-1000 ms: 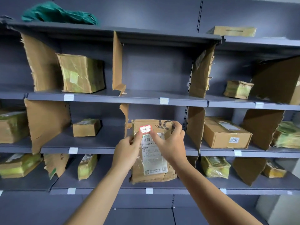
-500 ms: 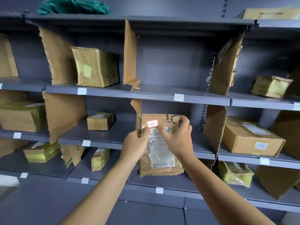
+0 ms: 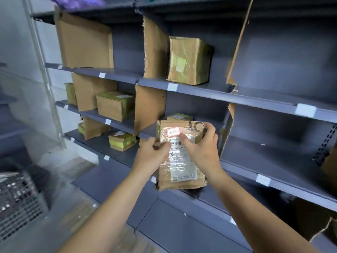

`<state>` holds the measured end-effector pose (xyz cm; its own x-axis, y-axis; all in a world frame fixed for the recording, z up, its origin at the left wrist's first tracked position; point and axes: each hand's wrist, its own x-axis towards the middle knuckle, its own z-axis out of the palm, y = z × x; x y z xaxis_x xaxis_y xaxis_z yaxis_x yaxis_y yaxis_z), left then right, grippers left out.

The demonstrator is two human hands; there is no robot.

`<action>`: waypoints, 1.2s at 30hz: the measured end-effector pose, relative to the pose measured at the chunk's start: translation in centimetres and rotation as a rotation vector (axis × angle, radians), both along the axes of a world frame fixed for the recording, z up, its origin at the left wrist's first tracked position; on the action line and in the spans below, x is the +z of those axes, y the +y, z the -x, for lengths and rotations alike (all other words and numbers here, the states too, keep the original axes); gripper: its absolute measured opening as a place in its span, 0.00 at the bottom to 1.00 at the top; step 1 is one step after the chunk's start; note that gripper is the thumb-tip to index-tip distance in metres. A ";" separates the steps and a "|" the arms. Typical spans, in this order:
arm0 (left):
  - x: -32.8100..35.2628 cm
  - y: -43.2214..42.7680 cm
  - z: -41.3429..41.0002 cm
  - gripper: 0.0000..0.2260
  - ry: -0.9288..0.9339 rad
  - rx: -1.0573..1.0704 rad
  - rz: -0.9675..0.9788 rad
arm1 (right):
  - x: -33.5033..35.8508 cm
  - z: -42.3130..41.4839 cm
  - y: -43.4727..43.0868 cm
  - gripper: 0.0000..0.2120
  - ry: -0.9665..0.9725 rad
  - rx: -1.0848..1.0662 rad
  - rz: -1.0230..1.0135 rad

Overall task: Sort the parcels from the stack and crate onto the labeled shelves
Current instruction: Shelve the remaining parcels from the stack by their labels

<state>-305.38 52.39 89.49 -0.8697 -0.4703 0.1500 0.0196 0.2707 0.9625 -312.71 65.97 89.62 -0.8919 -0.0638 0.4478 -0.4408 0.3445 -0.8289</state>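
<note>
I hold a flat brown cardboard parcel (image 3: 180, 170) upright in front of the grey shelving (image 3: 209, 92). It carries a red-bordered sticker (image 3: 173, 132) near its top and a taped white shipping label below. My left hand (image 3: 152, 157) grips its left edge. My right hand (image 3: 200, 148) grips the top right corner, thumb across the label. The parcel hangs in front of the middle shelf row, beside a cardboard divider (image 3: 148, 108). A small parcel (image 3: 180, 117) peeks out just behind its top edge.
Shelf bays hold taped boxes: a tall one (image 3: 188, 61) on the upper shelf, another (image 3: 114, 105) at left, a yellow-taped one (image 3: 122, 140) lower down. White labels (image 3: 305, 110) mark shelf edges. A wire crate (image 3: 16, 201) stands at lower left.
My view has swung left and moved closer to the shelves; the crate has come into view. Both hands keep the same grip on the parcel.
</note>
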 end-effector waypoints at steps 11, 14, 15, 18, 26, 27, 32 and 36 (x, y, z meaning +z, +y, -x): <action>2.1 -27.2 -4.4 0.08 0.100 -0.055 0.027 | 3.6 -1.9 -26.5 0.24 -0.038 0.157 0.078; 2.9 -31.8 -4.5 0.10 0.149 -0.020 -0.006 | 4.3 -1.6 -31.3 0.20 -0.061 0.208 0.081; 3.1 -33.0 -4.4 0.11 0.159 -0.003 -0.001 | 4.6 -1.3 -32.6 0.20 -0.055 0.214 0.081; 3.8 -36.2 -3.6 0.12 0.184 0.058 0.067 | 5.7 -0.3 -36.1 0.20 -0.024 0.206 0.096; 5.8 -42.7 1.0 0.12 0.370 0.055 0.030 | 7.9 4.9 -42.0 0.20 0.026 0.241 0.183; 6.0 -43.5 2.2 0.13 0.376 0.055 0.044 | 8.2 6.0 -42.4 0.20 0.041 0.227 0.187; 7.5 -46.2 9.3 0.12 0.380 -0.028 0.012 | 10.4 12.1 -44.1 0.22 0.092 0.164 0.238; 9.7 -48.1 15.3 0.09 0.399 -0.035 -0.075 | 12.6 17.2 -45.3 0.15 0.095 0.094 0.258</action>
